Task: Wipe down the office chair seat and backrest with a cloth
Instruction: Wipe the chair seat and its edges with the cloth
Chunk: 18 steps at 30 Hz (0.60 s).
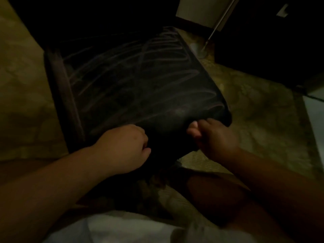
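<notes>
Closest to my view is a pale garment at the bottom edge, with my two bare forearms reaching forward over it. Beyond them sits the chair seat, a dark padded square tilted in view, its near front edge right at my hands and its long streaks of wipe marks running across the upholstery toward the far corner. My left hand has its fingers curled under at the seat's front edge, and my right hand is likewise bunched at the front right corner; both seem to grip something dark there, probably the cloth or the seat lip, but in this dim light I cannot tell which, and I cannot make out the cloth as a separate thing. The seat lies straight ahead of both hands, stretching away and up-left, with the left hand a little nearer its middle. The backrest is not clearly visible; the dark mass beyond the far edge may be it. Judging by the streaks, the seat looks largely wiped, and the backrest would be next. Around the chair is a mottled floor, a thin metal rod leaning at upper right. No writing or labels are readable.
</notes>
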Motion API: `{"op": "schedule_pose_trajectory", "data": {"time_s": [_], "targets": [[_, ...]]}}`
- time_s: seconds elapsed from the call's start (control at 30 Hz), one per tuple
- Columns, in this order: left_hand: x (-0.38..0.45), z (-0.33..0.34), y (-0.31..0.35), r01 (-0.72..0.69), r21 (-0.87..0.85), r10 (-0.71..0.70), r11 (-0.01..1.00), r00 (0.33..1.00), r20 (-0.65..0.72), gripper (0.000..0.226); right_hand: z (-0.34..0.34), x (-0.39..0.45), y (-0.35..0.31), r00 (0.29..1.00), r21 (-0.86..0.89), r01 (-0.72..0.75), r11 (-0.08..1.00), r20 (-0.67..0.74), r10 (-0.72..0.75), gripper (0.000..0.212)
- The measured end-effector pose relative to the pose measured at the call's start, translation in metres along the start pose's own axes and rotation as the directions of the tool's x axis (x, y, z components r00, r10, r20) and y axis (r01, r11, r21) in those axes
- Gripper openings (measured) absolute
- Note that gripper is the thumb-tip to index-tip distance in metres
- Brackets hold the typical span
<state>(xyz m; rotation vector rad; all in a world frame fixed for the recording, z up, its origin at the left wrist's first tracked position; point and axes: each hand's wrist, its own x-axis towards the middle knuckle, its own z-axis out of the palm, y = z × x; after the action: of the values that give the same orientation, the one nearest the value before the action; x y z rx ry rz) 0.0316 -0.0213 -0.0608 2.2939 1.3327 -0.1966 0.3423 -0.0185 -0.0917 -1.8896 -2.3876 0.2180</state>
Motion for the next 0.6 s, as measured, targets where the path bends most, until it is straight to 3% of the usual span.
{"op": "schedule_pose_trajectory", "data": {"time_s": [0.07,0.17,0.23,0.3,0.37,0.43,0.5,0.6], "targets": [[-0.007,-0.004,-0.003,0.051,0.008,-0.051,0.999,0.999,-0.012,0.032,-0.006,-0.002,0.007,0.999,-0.106,0.031,0.994,0.029,-0.028,0.031],[-0.015,-0.004,0.002,0.106,0.06,-0.102,0.993,0.993,-0.059,0.033,-0.016,0.023,0.018,0.935,-0.082,-0.354,0.932,-0.034,0.352,0.03],[-0.019,0.0,0.012,0.074,0.095,-0.064,0.993,0.993,-0.102,0.042,-0.01,0.03,0.006,0.879,0.02,-0.469,0.883,-0.089,0.468,0.027],[-0.018,0.003,0.024,-0.025,0.085,0.034,0.996,0.994,-0.106,0.055,0.0,0.019,-0.018,0.941,0.038,-0.328,0.944,-0.081,0.33,0.025],[-0.013,0.005,0.034,-0.097,0.07,0.101,0.993,0.993,-0.052,0.065,0.003,-0.008,-0.032,0.993,0.0,-0.11,0.994,0.032,0.11,0.022],[-0.011,0.01,0.034,-0.084,0.047,0.083,0.995,0.996,0.029,0.069,-0.005,-0.024,-0.025,0.993,-0.104,-0.051,0.993,0.104,0.062,0.021],[-0.01,0.017,0.029,-0.05,0.051,0.047,0.997,0.997,0.063,0.07,-0.012,-0.02,-0.012,0.966,-0.13,-0.231,0.964,0.084,0.243,0.022],[-0.008,0.021,0.026,-0.022,0.026,0.021,0.999,0.999,0.039,0.067,-0.006,-0.005,-0.021,0.869,-0.008,-0.494,0.869,0.01,0.494,0.029]]}}
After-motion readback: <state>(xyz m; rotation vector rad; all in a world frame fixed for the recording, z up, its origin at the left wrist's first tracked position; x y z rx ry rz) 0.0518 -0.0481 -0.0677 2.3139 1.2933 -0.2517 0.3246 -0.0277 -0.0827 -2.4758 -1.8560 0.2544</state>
